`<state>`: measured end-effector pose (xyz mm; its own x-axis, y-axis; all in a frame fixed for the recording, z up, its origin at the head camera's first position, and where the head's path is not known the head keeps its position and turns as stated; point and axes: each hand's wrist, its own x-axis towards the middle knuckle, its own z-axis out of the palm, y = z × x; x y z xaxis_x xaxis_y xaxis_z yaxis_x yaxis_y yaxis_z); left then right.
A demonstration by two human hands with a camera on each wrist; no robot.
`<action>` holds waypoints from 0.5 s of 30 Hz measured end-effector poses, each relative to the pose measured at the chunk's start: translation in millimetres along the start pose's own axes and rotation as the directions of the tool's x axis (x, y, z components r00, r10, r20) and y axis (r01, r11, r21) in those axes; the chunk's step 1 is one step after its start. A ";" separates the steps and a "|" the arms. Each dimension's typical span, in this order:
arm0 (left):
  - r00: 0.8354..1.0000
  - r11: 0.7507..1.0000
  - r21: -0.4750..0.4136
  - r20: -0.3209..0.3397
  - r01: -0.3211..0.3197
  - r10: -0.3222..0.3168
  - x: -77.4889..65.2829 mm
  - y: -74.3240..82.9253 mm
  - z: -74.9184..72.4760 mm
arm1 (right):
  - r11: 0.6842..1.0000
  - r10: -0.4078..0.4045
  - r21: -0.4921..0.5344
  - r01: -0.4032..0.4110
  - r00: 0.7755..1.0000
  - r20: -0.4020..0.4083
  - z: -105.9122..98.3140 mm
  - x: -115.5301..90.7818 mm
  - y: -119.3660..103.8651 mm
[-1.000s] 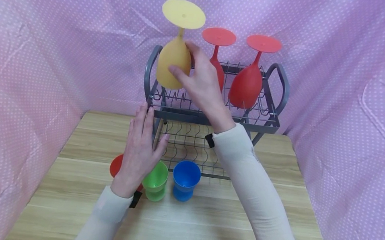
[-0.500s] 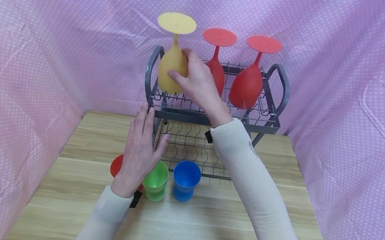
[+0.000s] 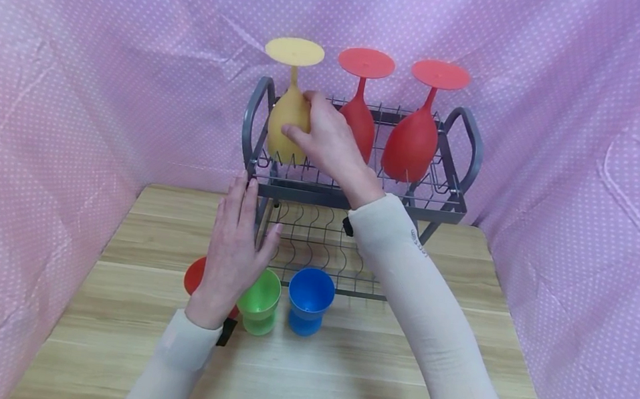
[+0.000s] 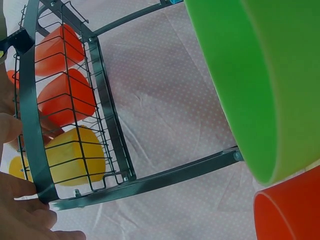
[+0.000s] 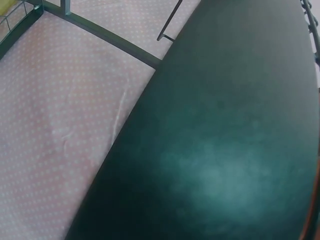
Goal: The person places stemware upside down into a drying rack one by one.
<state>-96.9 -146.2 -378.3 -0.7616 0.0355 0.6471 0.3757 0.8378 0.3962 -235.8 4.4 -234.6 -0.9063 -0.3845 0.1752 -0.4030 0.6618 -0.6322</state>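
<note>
In the head view my right hand (image 3: 330, 139) holds the bowl of a yellow wine glass (image 3: 285, 106), thumb in front and fingers behind. This glass is upside down at the left end of the rack's upper tier, its foot (image 3: 294, 52) on top. The left wrist view shows its bowl (image 4: 85, 159) behind the basket wires. My left hand (image 3: 230, 248) has straight fingers touching the front left corner of the grey dish rack (image 3: 308, 196). Two upside-down red wine glasses, a middle one (image 3: 361, 120) and a right one (image 3: 411, 145), stand beside the yellow glass.
On the wooden table (image 3: 333, 376), before the rack's lower wire tier (image 3: 314, 246), stand a green cup (image 3: 261, 296) and a blue cup (image 3: 310, 296). A red cup (image 3: 194, 275) is partly hidden by my left hand. Pink dotted cloth (image 3: 67, 92) surrounds everything.
My right hand has lowered the yellow glass onto the rack's upper tier, and its foot is now about level with those of the red glasses. The left hand has stayed put.
</note>
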 end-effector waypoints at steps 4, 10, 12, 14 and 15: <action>1.000 1.000 0.000 0.006 0.005 -0.005 -0.1 0.1 0.8 | 1.000 0.002 -0.005 -0.002 1.000 0.005 0.0 0.2 1.2; 1.000 1.000 0.009 0.021 0.008 -0.008 -0.9 -0.1 1.6 | 0.999 -0.018 -0.029 0.017 0.999 -0.028 -0.9 -2.8 1.4; 1.000 1.000 0.008 0.024 0.012 -0.012 -1.2 0.1 1.4 | 0.999 -0.027 -0.027 0.026 0.998 -0.049 -1.1 -5.2 1.4; 0.999 1.000 0.010 0.031 0.018 -0.018 -1.5 0.4 1.0 | 0.999 -0.039 -0.013 0.038 0.996 -0.078 -1.2 -8.7 2.0; 0.999 1.000 0.009 0.032 0.019 -0.019 -1.5 0.5 0.8 | 0.999 -0.048 -0.005 0.048 0.994 -0.096 -1.3 -10.9 2.3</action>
<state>-95.9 -145.3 -379.6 -0.7852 0.0367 0.6182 0.3564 0.8432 0.4026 -227.1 11.0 -237.0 -0.8939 -0.3527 0.2767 -0.4465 0.6459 -0.6192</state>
